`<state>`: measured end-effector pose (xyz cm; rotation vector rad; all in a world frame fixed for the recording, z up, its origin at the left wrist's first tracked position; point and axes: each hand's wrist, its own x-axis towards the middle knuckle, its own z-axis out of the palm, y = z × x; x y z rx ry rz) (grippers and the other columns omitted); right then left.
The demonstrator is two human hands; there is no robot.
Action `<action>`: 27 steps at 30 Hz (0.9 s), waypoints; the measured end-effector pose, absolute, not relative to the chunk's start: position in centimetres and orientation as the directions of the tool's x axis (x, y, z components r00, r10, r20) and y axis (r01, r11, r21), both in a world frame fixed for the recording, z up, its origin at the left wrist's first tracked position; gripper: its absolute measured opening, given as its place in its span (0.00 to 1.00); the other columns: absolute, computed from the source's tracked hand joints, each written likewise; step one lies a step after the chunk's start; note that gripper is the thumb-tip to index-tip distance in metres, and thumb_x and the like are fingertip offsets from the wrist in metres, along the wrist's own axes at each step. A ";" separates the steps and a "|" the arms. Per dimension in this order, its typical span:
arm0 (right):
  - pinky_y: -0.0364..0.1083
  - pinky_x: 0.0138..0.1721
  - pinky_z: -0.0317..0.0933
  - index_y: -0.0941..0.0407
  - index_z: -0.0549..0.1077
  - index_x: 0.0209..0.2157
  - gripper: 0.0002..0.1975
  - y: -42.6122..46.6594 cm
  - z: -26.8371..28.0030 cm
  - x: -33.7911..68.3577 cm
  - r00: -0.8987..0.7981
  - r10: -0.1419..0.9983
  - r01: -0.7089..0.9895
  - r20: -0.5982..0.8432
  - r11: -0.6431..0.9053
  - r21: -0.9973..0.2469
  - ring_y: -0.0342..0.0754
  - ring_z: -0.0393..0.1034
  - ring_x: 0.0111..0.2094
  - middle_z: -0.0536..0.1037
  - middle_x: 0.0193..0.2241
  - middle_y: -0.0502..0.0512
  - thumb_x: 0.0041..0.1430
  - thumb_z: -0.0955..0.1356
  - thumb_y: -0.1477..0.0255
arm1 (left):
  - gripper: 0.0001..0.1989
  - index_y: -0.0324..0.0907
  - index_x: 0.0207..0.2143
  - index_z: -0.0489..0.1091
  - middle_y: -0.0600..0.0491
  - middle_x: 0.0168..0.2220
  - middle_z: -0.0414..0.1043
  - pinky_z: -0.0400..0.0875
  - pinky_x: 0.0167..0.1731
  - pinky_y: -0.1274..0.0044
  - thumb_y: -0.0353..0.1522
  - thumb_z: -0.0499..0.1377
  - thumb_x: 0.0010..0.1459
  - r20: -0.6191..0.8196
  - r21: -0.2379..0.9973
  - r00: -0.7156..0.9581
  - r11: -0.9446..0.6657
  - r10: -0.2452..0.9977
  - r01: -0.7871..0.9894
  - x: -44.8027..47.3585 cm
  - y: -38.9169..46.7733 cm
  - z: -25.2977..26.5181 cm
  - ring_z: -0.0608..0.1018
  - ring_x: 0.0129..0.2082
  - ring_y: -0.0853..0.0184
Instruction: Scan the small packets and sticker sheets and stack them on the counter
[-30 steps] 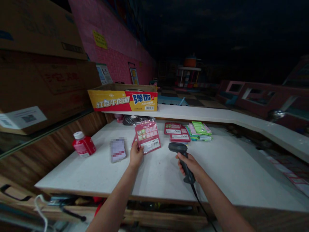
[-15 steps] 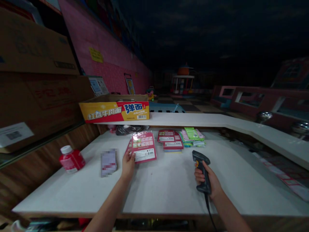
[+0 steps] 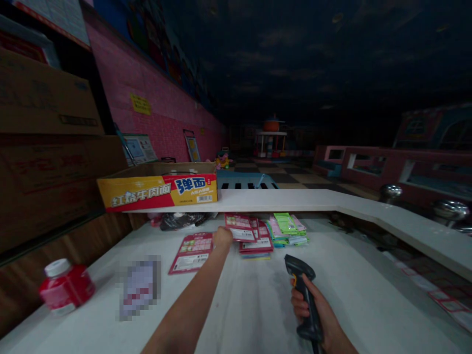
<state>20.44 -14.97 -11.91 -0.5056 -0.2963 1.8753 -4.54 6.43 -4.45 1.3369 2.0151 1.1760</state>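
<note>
At the red packets (image 3: 263, 241), left hand (image 3: 223, 238) outstretched.

The single view looks from the person's head, facing forward and down across the nearby white counter (image 3: 254, 305). The left hand (image 3: 222, 238) and right hand (image 3: 321, 310) are within close range; beyond the ledge (image 3: 276, 199), the wide view stretches far into the room, taking in the dark ceiling (image 3: 313, 64).

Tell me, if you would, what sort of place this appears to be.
Probably the service counter of a children's play area: the right hand holds a scanner, and beyond are a colourful toy and what looks like a small carousel.
</note>
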 end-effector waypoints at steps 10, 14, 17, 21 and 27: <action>0.34 0.14 0.49 0.57 0.71 0.32 0.17 -15.5 -10.8 20.3 -0.264 0.941 -0.813 -0.211 -0.335 -0.477 0.34 0.55 0.15 0.64 0.17 0.43 0.50 0.74 0.59 | 0.13 0.33 0.42 0.72 0.37 0.44 0.77 0.71 0.36 0.76 0.27 0.57 0.54 0.041 0.797 -0.344 0.177 0.938 0.577 -4.0 6.0 -5.8 0.79 0.44 0.58; 0.34 0.14 0.48 0.58 0.72 0.33 0.17 -15.5 -10.6 20.3 -0.272 0.936 -0.811 -0.222 -0.347 -0.471 0.34 0.55 0.15 0.64 0.16 0.43 0.50 0.74 0.59 | 0.14 0.35 0.45 0.72 0.43 0.42 0.78 0.70 0.32 0.80 0.29 0.52 0.58 0.048 0.802 -0.277 0.128 0.960 0.583 -3.2 4.9 -6.2 0.80 0.39 0.65; 0.34 0.14 0.48 0.58 0.72 0.33 0.17 -15.5 -10.5 20.3 -0.259 0.942 -0.812 -0.216 -0.333 -0.479 0.34 0.55 0.15 0.64 0.17 0.43 0.50 0.74 0.59 | 0.14 0.36 0.44 0.73 0.43 0.43 0.78 0.70 0.35 0.79 0.30 0.53 0.58 0.045 0.764 -0.269 0.140 0.962 0.630 -2.4 4.4 -6.5 0.80 0.42 0.64; 0.34 0.14 0.47 0.57 0.71 0.32 0.17 -15.6 -10.5 20.2 -0.257 0.945 -0.796 -0.204 -0.327 -0.510 0.34 0.54 0.15 0.63 0.16 0.43 0.49 0.74 0.59 | 0.13 0.40 0.41 0.75 0.42 0.43 0.78 0.70 0.42 0.74 0.32 0.57 0.55 0.020 0.667 -0.270 0.188 0.963 0.721 -1.6 3.8 -6.4 0.78 0.47 0.58; 0.33 0.15 0.48 0.58 0.71 0.34 0.19 -15.7 -10.6 20.3 -0.260 0.942 -0.803 -0.214 -0.334 -0.494 0.34 0.55 0.15 0.63 0.17 0.43 0.48 0.74 0.58 | 0.16 0.40 0.43 0.74 0.40 0.47 0.76 0.67 0.48 0.72 0.36 0.53 0.58 0.013 0.532 -0.205 0.167 0.979 0.830 -1.0 2.9 -5.7 0.74 0.52 0.57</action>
